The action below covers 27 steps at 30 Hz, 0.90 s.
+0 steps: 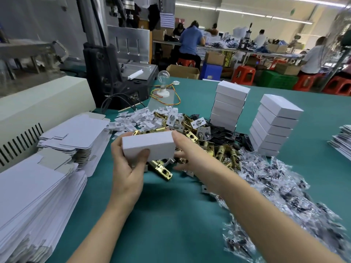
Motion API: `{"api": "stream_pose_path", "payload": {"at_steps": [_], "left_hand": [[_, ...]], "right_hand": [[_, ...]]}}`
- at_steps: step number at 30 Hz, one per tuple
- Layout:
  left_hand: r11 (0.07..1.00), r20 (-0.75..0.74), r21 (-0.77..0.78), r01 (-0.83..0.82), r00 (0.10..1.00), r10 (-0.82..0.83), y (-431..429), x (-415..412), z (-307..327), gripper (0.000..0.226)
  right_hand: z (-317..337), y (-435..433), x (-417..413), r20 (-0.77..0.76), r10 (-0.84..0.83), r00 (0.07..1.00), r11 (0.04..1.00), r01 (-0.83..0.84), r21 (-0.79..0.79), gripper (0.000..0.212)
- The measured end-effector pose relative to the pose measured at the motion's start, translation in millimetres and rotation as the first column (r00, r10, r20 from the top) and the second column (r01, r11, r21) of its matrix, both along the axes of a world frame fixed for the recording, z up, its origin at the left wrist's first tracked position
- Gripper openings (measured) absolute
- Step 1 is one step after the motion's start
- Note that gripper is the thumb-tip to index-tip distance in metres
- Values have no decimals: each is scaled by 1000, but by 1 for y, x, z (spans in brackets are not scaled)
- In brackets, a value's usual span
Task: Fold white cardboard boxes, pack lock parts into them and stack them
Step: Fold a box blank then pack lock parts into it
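Observation:
A closed white cardboard box [150,144] hangs above the green table [171,215], held between both hands. My left hand [127,168] grips its left end, thumb across the front face. My right hand [190,154] holds its right end, thumb on the top corner and fingers beneath. Under and behind the box lies a heap of brass lock latches [218,150], with silver plates and white plastic pieces [136,119]. Two stacks of finished white boxes stand behind the heap, one [228,105] at centre and one [273,126] to the right.
Piles of flat box blanks [38,196] fill the left, a second pile [76,137] behind them. Clear bags of small parts [284,196] spread on the right. A beige machine [43,111], a bulb on a base [163,80] and wires stand at the back. People work at far tables.

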State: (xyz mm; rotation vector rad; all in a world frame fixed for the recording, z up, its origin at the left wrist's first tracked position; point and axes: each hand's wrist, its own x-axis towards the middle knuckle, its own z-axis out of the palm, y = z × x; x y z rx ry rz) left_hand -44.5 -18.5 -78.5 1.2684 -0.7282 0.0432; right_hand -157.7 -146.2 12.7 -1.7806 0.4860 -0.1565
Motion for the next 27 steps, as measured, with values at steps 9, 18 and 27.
{"api": "stream_pose_path", "payload": {"at_steps": [9,18,27], "left_hand": [[996,655,38,-77,755,34,-7,-5,-4,40],[940,511,305,-150,859,-29,-5,1,-10,69],[925,401,363,-116,915,-42,-7,3,-18,74]], "right_hand": [[41,-53,-45,-188,335,923,916,-366,-164,40],[34,-55,-51,39,-49,998,838,62,-542,36],[78,-136,-73,496,-557,667,410,739,-534,42]]}}
